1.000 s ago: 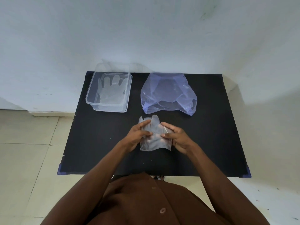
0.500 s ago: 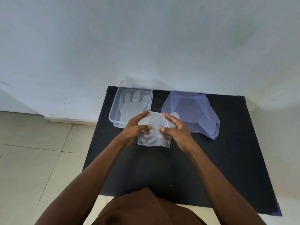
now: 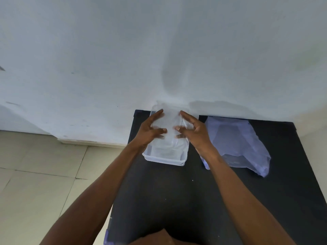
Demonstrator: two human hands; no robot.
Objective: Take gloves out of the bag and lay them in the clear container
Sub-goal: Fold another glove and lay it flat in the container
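A clear plastic container [image 3: 164, 160] stands at the back left of the black table [image 3: 177, 200], against the wall. Both my hands are over it. My left hand [image 3: 150, 132] and my right hand [image 3: 193, 131] pinch a thin transparent glove [image 3: 170, 123] between thumbs and fingers and hold it spread just above the container's opening. The image is blurred, so I cannot tell whether the glove touches the gloves lying inside. The pale blue plastic bag [image 3: 237, 144] lies crumpled to the right of the container, partly behind my right wrist.
A white wall rises directly behind the table. Tiled floor [image 3: 44, 174] lies to the left, beyond the table's left edge. The near part of the black tabletop lies between my forearms.
My hands carried the glove from the table's middle, back and to the left, until it is over the container. The camera tilted up and turned toward the wall.
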